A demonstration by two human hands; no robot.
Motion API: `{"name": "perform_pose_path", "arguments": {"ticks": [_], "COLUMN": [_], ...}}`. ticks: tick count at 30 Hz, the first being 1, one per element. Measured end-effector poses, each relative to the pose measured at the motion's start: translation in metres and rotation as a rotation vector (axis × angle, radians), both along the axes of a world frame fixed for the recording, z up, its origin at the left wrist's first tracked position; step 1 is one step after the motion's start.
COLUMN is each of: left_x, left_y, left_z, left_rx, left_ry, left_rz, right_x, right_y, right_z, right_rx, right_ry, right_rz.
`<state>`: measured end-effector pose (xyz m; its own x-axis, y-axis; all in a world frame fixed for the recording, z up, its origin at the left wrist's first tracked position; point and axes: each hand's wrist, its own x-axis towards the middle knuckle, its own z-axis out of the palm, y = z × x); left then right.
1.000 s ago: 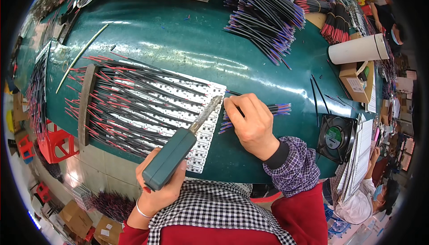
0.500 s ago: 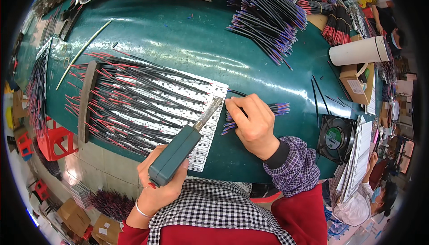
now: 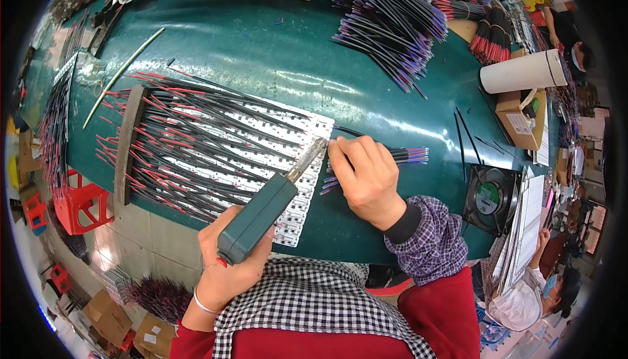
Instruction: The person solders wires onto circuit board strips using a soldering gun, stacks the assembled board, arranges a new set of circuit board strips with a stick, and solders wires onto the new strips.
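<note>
My left hand (image 3: 229, 274) is wrapped round a dark green soldering gun (image 3: 258, 218). Its metal tip points up and right, to the right edge of a white circuit board panel (image 3: 319, 125). Close by that tip, my right hand (image 3: 369, 182) has thumb and forefinger pinched on a thin black wire, mostly hidden by the fingers. Another black wire (image 3: 347, 130) reaches from the panel's edge toward the back of the hand. Beneath the right hand lies a small bunch of blue-tipped wires (image 3: 412, 156). Rows of black and red wires (image 3: 196, 140) cover the panel.
A dark bar (image 3: 129, 146) lies across the wires at the panel's left. Blue-tipped wire bundles (image 3: 392, 28) are heaped at the far side. To the right are a black fan (image 3: 489, 200), a white cylinder (image 3: 523, 73) and a cardboard box (image 3: 520, 123). A thin stick (image 3: 122, 77) lies far left.
The soldering gun's tip and my right fingertips have shifted very slightly up and stay beside the panel's edge. Both hands keep their grips.
</note>
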<state>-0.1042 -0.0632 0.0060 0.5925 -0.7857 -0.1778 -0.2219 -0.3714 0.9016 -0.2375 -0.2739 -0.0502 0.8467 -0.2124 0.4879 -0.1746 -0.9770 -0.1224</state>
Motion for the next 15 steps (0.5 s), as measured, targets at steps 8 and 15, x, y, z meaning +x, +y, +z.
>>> {"name": "perform_pose_path", "arguments": {"ticks": [8, 15], "left_x": [-0.013, -0.014], "left_y": [0.019, 0.022], "left_z": [-0.004, 0.002], "left_rx": [-0.069, -0.086], "left_ry": [0.048, 0.101], "left_rz": [0.214, 0.292], "right_x": [-0.001, -0.019], "right_y": [0.001, 0.009], "right_z": [0.002, 0.025], "right_rx": [0.007, 0.150], "right_ry": [0.000, -0.117], "right_rz": [-0.004, 0.066]}}
